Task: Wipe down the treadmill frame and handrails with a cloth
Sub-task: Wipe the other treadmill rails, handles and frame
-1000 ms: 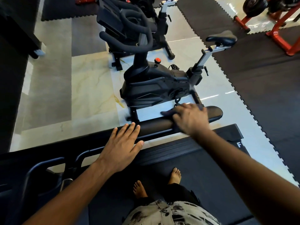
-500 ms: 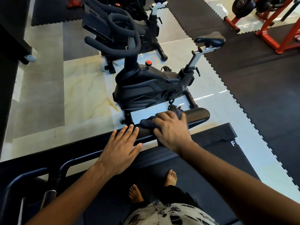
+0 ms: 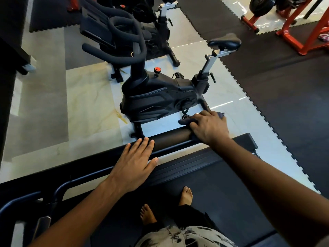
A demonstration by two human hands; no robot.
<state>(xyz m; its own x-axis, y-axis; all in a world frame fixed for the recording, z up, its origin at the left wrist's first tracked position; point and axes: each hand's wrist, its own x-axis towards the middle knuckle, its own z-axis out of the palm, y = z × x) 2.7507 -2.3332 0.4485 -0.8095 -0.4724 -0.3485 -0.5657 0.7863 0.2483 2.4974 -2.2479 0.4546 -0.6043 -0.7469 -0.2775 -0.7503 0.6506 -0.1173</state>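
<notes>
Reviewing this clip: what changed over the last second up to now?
The right hand, gripping the cloth, slid along the handrail toward the left hand, then back out to the rail's far end. Nothing was taken or let go. The left hand stayed flat on the handrail, bare feet on the treadmill belt.

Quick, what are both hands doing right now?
The left hand is open, fingers flat, resting on the handrail.
The right hand is closed, gripping the cloth on the handrail's far end.
</notes>
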